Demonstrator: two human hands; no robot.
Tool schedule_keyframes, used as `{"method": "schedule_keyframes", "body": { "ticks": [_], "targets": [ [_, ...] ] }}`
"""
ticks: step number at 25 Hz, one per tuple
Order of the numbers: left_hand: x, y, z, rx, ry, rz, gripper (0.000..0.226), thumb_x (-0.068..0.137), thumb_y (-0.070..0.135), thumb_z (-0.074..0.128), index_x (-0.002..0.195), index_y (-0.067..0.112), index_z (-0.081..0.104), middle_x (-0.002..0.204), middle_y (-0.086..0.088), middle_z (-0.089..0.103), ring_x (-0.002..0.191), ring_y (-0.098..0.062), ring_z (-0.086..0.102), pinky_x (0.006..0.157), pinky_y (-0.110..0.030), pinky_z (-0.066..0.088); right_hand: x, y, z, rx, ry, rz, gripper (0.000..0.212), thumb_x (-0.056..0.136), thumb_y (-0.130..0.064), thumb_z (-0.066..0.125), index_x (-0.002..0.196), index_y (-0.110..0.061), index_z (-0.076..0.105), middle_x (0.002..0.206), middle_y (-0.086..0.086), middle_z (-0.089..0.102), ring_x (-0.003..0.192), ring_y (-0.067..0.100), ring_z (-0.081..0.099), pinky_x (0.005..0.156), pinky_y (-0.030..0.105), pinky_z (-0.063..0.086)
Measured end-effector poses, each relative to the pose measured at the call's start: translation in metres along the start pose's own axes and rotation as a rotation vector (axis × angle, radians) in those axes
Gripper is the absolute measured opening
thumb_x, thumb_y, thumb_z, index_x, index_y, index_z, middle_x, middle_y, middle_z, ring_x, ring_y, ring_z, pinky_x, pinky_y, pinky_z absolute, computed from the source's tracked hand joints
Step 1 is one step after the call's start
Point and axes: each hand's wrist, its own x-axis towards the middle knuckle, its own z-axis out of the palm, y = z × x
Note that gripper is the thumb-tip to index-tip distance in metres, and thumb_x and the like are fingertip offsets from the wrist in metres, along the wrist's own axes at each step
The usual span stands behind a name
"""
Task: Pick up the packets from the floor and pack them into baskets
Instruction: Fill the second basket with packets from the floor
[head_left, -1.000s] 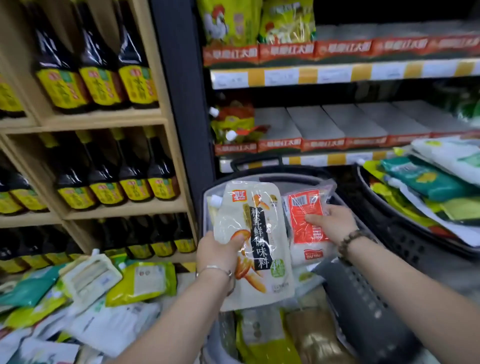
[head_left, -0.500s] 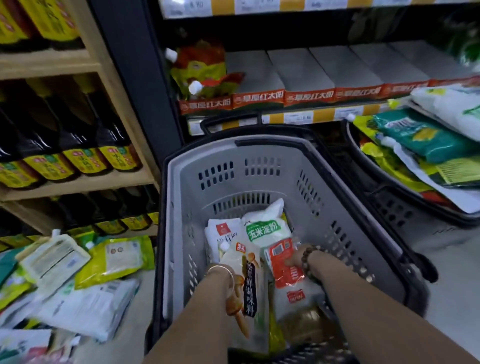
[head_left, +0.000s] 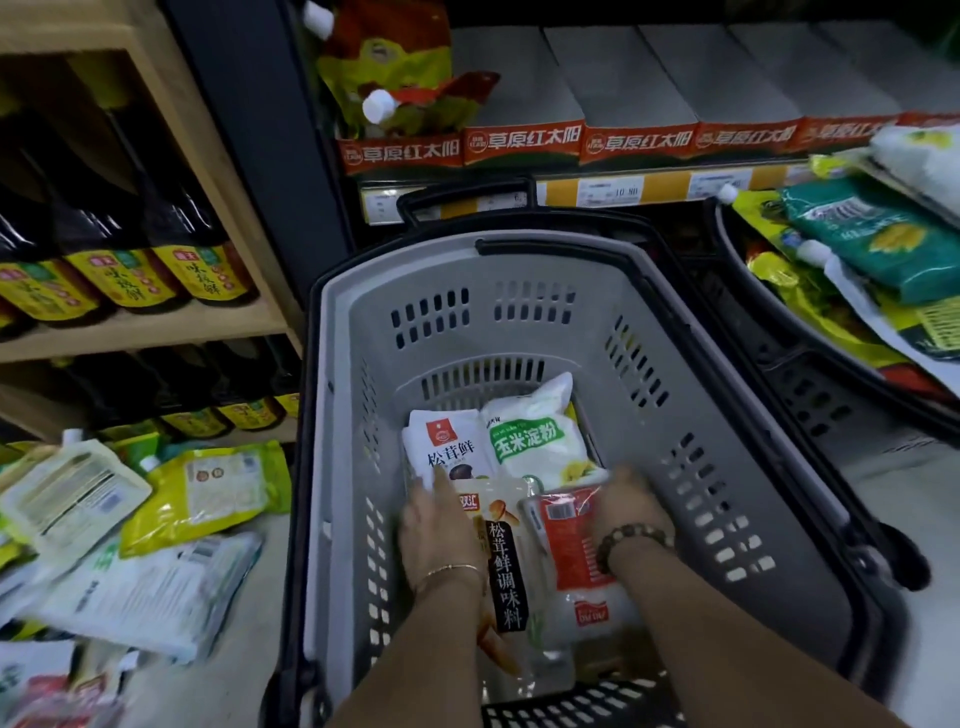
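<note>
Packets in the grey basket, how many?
4 on top: white pouch back left, corn starch bag back right, seasoning pouch at left hand, red packet at right hand. More may hide beneath.
</note>
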Motion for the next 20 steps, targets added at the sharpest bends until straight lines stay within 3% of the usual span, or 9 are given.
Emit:
{"method": "schedule_keyframes", "body": {
  "ticks": [2, 3, 5, 7, 10, 20],
  "targets": [
    [-0.003, 0.000, 0.004, 0.167, -0.108, 0.148, 0.093, 0.082, 0.014, 0.064, 0.149, 0.022, 0.001, 0.156, -0.012, -0.007, 0.144, -0.032, -0.004, 0.116, -0.044, 0.009, -0.011, 0.000, 0.000, -0.150, 0.067, -0.237, 0.060, 0.088, -0.024, 0.061, 0.138, -0.018, 0.028, 0.138, 0.010, 0.041, 0.125, 0.026, 0.044, 0.101, 0.038, 0.041],
    [-0.004, -0.002, 0.009, 0.229, -0.237, 0.165, 0.098, 0.082, 0.018, 0.066, 0.150, 0.022, -0.005, 0.155, -0.013, -0.019, 0.142, -0.034, -0.016, 0.116, -0.048, 0.003, -0.013, -0.001, 0.004, -0.161, -0.012, -0.332, 0.076, 0.085, -0.030, 0.064, 0.145, -0.021, 0.018, 0.148, 0.010, 0.029, 0.135, 0.028, 0.030, 0.109, 0.043, 0.031],
    [-0.005, -0.002, 0.022, 0.332, -0.455, 0.081, 0.093, 0.089, 0.018, 0.058, 0.149, 0.025, -0.013, 0.151, -0.017, -0.029, 0.139, -0.040, -0.024, 0.115, -0.055, 0.003, -0.019, -0.001, 0.021, -0.236, -0.286, -0.333, 0.095, 0.083, -0.044, 0.063, 0.150, -0.028, -0.002, 0.158, 0.009, -0.005, 0.144, 0.033, -0.006, 0.116, 0.050, 0.006],
    [-0.004, 0.003, 0.029, 0.363, -0.490, 0.067, 0.087, 0.093, 0.020, 0.051, 0.147, 0.028, -0.017, 0.150, -0.019, -0.029, 0.138, -0.043, -0.023, 0.114, -0.057, 0.003, -0.022, 0.006, 0.036, -0.276, -0.443, -0.320, 0.102, 0.082, -0.054, 0.059, 0.148, -0.029, -0.015, 0.155, 0.008, -0.024, 0.140, 0.034, -0.024, 0.114, 0.053, -0.004],
    [0.005, 0.001, 0.047, 0.350, -0.464, 0.045, 0.080, 0.097, 0.021, 0.043, 0.145, 0.031, -0.020, 0.151, -0.017, -0.029, 0.139, -0.042, -0.022, 0.114, -0.055, 0.006, -0.020, 0.012, 0.043, -0.290, -0.542, -0.292, 0.110, 0.080, -0.059, 0.059, 0.146, -0.027, -0.023, 0.153, 0.008, -0.030, 0.139, 0.034, -0.027, 0.113, 0.054, -0.005],
    [0.014, -0.008, 0.063, 0.355, -0.388, 0.065, 0.079, 0.097, 0.018, 0.039, 0.144, 0.034, -0.021, 0.152, -0.015, -0.029, 0.139, -0.042, -0.021, 0.116, -0.049, 0.009, -0.013, 0.003, 0.054, -0.278, -0.497, -0.266, 0.107, 0.080, -0.063, 0.055, 0.146, -0.028, -0.021, 0.152, 0.008, -0.032, 0.140, 0.032, -0.027, 0.114, 0.055, -0.006]
  ]
}}
